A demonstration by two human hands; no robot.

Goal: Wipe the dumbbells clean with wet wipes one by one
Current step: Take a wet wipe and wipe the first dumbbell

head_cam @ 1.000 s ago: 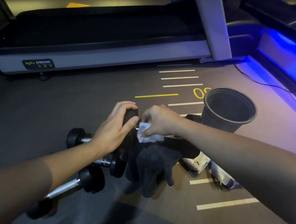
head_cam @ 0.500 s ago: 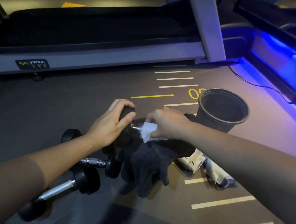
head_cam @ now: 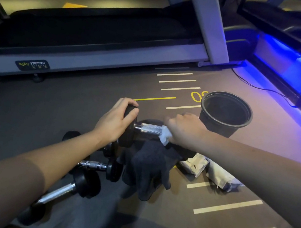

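Dim gym floor [head_cam: 27,114], dark grey w/ white and yellow painted lines, blue LED glow along right edge. Treadmill [head_cam: 96,50] across the back, "BODY STRONG" label on its side rail.

Held dumbbell [head_cam: 149,128] up off the floor, roughly horizontal, centre of view. Left hand [head_cam: 114,121] cupped round its left black head, fingers curled over the top edge, thumb on the near face. Right hand [head_cam: 181,128] closed round a white wet wipe [head_cam: 165,137], wipe wrapped on the knurled chrome handle at its right end; bare chrome visible btwn the two hands. Right head of that dumbbell hidden behind right hand/forearm.

Dark cloth [head_cam: 147,164] bunched directly under the held dumbbell, draping toward the viewer.

More dumbbells on the floor, lower left: one [head_cam: 98,165] lying just beside the cloth's left edge, chrome handle partly covered by left forearm; another [head_cam: 66,191] nearer the viewer, angled, handle running down-left under the forearm. Black round head [head_cam: 71,135] further back, just past left wrist; can't tell which dumbbell it belongs to.

Black bucket [head_cam: 224,113] upright, just behind right hand, on the floor markings. White packets [head_cam: 213,173] lying on the floor under right forearm, right of the cloth; print too small to read. Black cable [head_cam: 258,87] running across floor toward the lit strip.
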